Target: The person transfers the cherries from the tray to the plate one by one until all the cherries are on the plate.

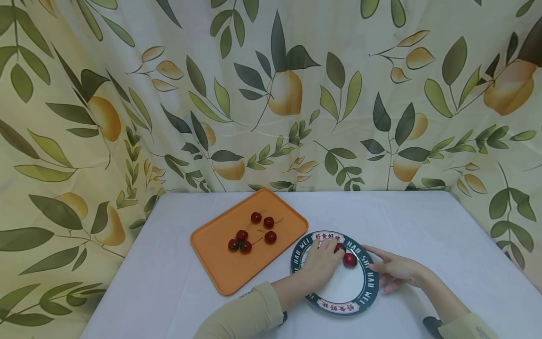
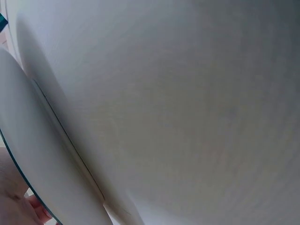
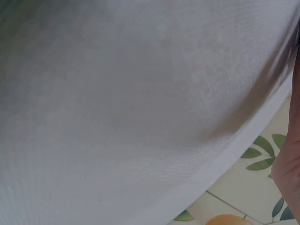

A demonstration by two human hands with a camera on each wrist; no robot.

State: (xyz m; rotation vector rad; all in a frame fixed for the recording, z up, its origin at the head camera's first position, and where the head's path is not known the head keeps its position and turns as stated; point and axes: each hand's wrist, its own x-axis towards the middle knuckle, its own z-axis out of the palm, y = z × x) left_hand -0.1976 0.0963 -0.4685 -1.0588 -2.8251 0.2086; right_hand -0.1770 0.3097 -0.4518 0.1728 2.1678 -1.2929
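Note:
A white plate [image 1: 345, 287] with a dark teal lettered rim is at the front right of the table in the head view. My left hand [image 1: 319, 263] reaches over it, palm down. One dark red cherry [image 1: 340, 248] shows between its thumb and index finger; the other fingertips are hidden. Just right of the thumb, another cherry [image 1: 349, 260] lies on the plate. My right hand [image 1: 398, 268] holds the plate's right rim, its thumb at the edge and other fingers curled lower. In the left wrist view, the plate's pale underside [image 2: 28, 140] appears, with part of the left hand [image 2: 16, 197] beyond.
Left of the plate, very near its rim, lies an orange tray [image 1: 224, 278] with several stemmed cherries [image 1: 245, 246]. White cloth [image 1: 381, 212] covers the table. A leaf-and-fruit patterned curtain [image 1: 254, 155] hangs behind and to the sides.

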